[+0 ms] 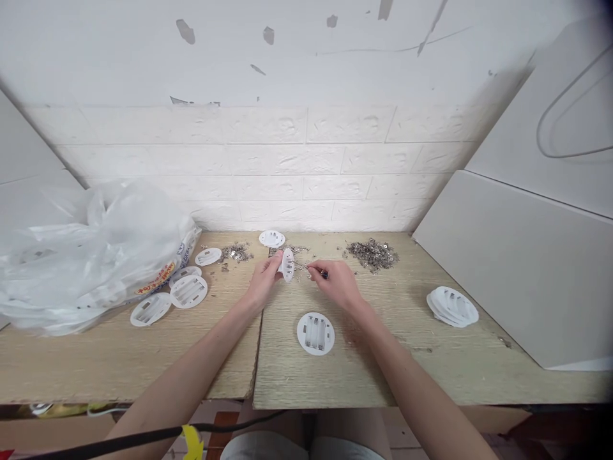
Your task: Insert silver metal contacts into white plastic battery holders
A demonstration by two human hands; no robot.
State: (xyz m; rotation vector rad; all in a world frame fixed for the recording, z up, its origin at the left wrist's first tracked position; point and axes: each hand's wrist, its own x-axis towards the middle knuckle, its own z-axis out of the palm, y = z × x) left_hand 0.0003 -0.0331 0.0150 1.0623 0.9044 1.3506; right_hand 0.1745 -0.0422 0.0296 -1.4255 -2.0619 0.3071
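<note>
My left hand [264, 279] is closed on the edge of a round white plastic battery holder [288, 265], tilted up on its side. Pinched in my right hand [336, 281] is a thin metal tool [301, 264] with a dark handle end. Its tip reaches the slotted face of the holder; whether it touches cannot be made out. Another battery holder [315, 333] lies face up below my hands, showing metal contacts in its slots. Behind my left hand lies one more round white holder [272, 239], beside small metal pieces partly hidden by my hands.
Heaps of small metal contacts [372, 255] lie at the back right and, as a second pile [236, 253], at the back left. Several white holders [188, 292] rest beside a clear plastic bag [96, 249]. A stack of holders [453, 306] stands right, near a pale panel [517, 268].
</note>
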